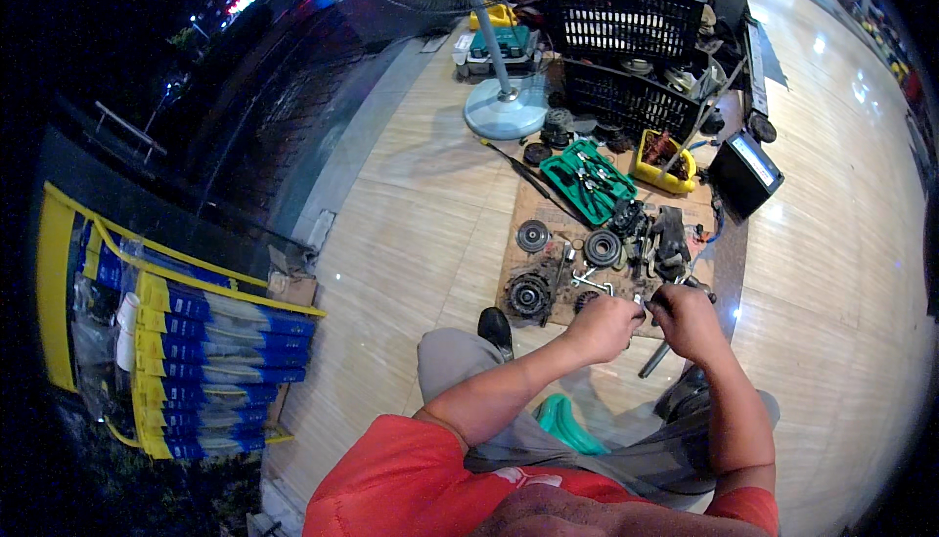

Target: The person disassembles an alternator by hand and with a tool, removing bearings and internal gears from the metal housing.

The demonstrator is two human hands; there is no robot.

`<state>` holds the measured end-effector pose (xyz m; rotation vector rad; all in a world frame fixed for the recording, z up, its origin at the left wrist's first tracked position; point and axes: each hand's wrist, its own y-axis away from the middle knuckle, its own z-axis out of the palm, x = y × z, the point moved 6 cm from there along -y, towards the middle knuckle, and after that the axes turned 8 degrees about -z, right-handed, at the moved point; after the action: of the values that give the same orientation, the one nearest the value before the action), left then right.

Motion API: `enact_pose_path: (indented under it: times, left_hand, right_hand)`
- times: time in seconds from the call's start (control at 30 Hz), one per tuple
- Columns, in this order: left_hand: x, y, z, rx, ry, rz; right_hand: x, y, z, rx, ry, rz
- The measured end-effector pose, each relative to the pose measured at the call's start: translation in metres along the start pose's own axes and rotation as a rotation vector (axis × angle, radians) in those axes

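Note:
My left hand point(606, 328) and my right hand point(687, 322) are close together over the front edge of a soiled cardboard sheet point(509, 268). Both are closed, fingertips nearly meeting around something small and partly pale that I cannot make out. Below my right hand a grey metal bar point(655, 359) sticks out; whether it is held or lies there I cannot tell. Just beyond my hands are a shiny metal wrench-like tool point(593, 282), a greasy toothed round part point(529, 295), a dark ring-shaped part point(602, 248) and a smaller round part point(533, 236).
Farther off lie an open green tool case point(577, 183), a yellow container point(662, 177) of reddish scraps and a black box point(745, 175). Behind stand a fan point(504, 111) and stacked black crates point(626, 23). A yellow rack point(196, 283) of blue packages is at the left.

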<state>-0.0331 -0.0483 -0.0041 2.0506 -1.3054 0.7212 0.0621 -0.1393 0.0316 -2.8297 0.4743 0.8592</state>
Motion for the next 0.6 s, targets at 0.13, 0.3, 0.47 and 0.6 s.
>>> enact_pose_path:
  times: [0.13, 0.3, 0.47, 0.6]
  left_hand:
    - [0.001, -0.001, -0.001, 0.021, -0.018, 0.004]
    - [-0.005, -0.004, -0.006, 0.150, 0.185, -0.085]
    - [-0.011, -0.007, -0.009, 0.241, 0.561, -0.115]
    - [-0.025, -0.016, 0.005, 0.155, 0.832, -0.101]
  right_hand:
    - [0.000, -0.001, 0.000, 0.021, -0.069, 0.033]
    - [-0.001, -0.001, 0.000, 0.111, -0.217, 0.084]
    - [0.009, 0.004, 0.012, 0.205, -0.303, 0.085]
    - [0.011, 0.004, 0.018, 0.235, -0.417, 0.116]
